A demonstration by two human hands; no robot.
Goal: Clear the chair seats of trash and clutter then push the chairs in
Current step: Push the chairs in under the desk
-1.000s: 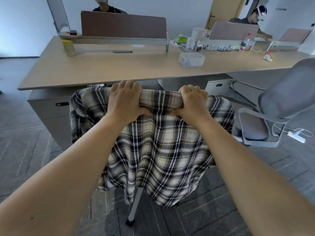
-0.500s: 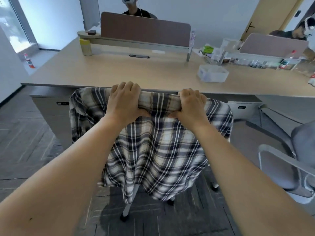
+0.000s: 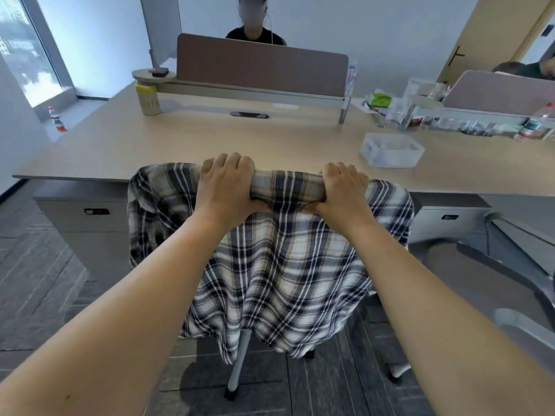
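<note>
Beside smooth wooden desk (image 3: 210,142), both hands' fingers (image 3: 228,163) curl shut — gripping plaid-draped chair (image 3: 270,265) back.

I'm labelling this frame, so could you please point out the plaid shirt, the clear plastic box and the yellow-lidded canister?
plaid shirt (image 3: 279,265): head view, hanging back panel.
clear plastic box (image 3: 392,150): head view, top.
yellow-lidded canister (image 3: 147,100): head view, side wall.

Wooden desk (image 3: 210,139): clear plastic box (image 3: 392,150) (right side), yellow-lidded canister (image 3: 147,99) far left.
</note>
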